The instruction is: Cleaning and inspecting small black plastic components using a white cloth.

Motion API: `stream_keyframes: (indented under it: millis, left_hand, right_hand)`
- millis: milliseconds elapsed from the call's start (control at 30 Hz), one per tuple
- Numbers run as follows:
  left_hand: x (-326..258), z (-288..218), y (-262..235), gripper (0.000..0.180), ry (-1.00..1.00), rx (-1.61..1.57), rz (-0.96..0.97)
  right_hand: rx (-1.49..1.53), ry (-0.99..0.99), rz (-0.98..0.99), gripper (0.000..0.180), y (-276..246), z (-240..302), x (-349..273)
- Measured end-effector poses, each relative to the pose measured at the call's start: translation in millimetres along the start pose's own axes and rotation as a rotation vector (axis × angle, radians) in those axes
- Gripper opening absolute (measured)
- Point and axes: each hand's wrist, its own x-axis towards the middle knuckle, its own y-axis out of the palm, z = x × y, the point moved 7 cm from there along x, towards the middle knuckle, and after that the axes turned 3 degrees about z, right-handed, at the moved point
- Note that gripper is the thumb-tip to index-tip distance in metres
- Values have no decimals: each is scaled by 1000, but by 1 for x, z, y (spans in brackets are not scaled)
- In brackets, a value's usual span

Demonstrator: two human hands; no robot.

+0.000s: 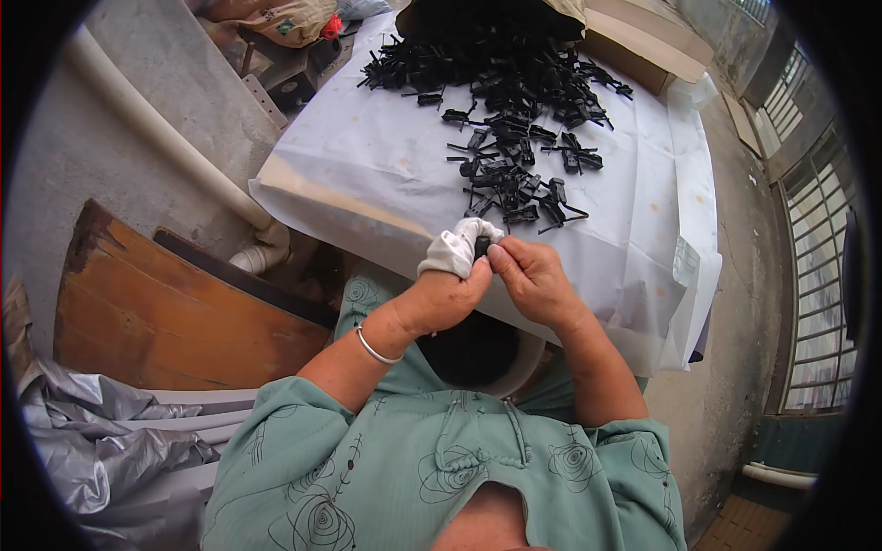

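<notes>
My left hand (447, 289) has white cloth wrapped over its fingers (457, 248) and pinches a small black plastic part (481, 246). My right hand (533, 280) meets it from the right, its thumb and fingertips on the same part. Both hands hover at the near edge of a table covered in white sheet (386, 165). Just beyond the hands lies a scatter of several small black plastic clips (514, 184), thickening into a big heap (496, 46) at the far end.
A dark bowl-like container (478, 354) sits in my lap under the hands. A wooden board (165, 312) and a white pipe (156, 129) are at left, crumpled grey sheeting (101, 441) at lower left. Cardboard (643, 46) lies past the table; a barred window (818, 275) is at right.
</notes>
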Motion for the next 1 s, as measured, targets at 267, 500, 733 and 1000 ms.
stream_keyframes:
  millis: [267,500,733,1000]
  left_hand:
    - [-12,-2,0,23,12,293,-34]
    - [-24,5,-1,24,29,302,-127]
    - [-14,-9,-8,30,101,441,77]
    - [14,-27,-12,30,274,591,-122]
  right_hand:
    - [-114,-83,-88,18,19,4,-6]
    - [6,-88,-118,18,28,-2,-6]
    - [-369,-33,-137,18,-12,-6,-1]
    - [-865,-133,-249,11,-12,1,-10]
